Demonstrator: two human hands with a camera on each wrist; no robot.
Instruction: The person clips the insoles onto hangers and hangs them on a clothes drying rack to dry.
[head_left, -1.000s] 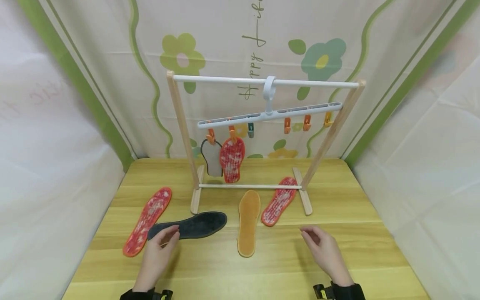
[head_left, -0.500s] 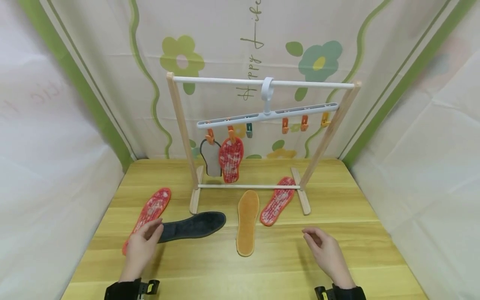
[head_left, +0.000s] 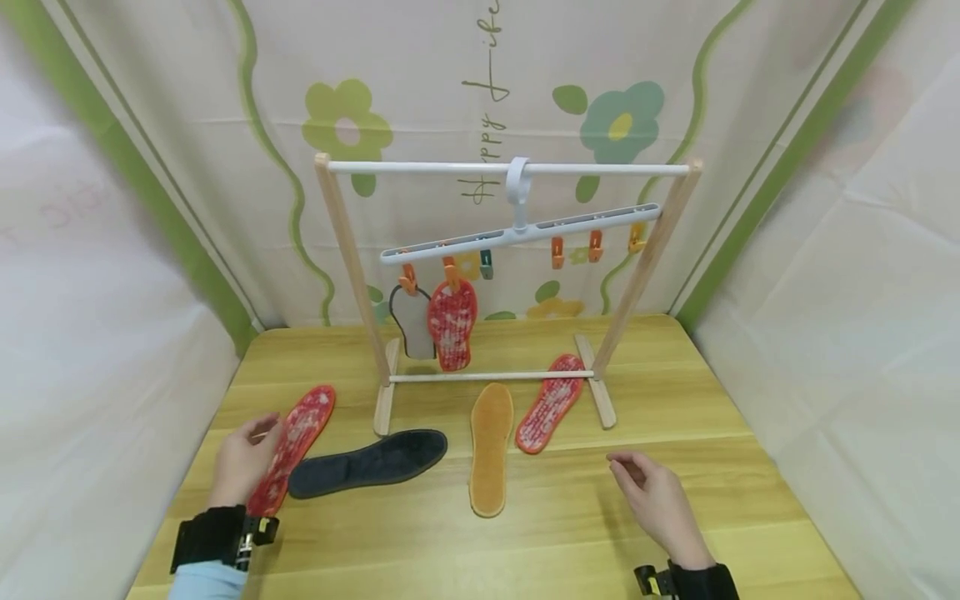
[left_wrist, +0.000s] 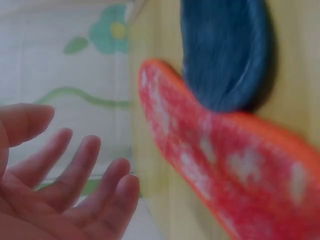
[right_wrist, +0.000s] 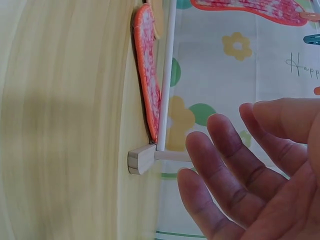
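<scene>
A: Red insole, at eight o'clock on the wooden table, lying flat, its heel end overlapping the toe of the dark insole. Left hand sits just at its nine-o'clock edge.

B: Step in hand?

A: Likely the reach, not yet a grip. In the left wrist view the fingers are spread and loosely bent, holding nothing; whether they touch the red insole's edge cannot be told.

B: Next move?

A: Judged: closing thumb and fingers on that edge and lifting it clear of the dark one.

B: Right hand?

A: At four o'clock, hovering over bare table, fingers relaxed, empty. Drying rack at twelve, two insoles clipped.
</scene>
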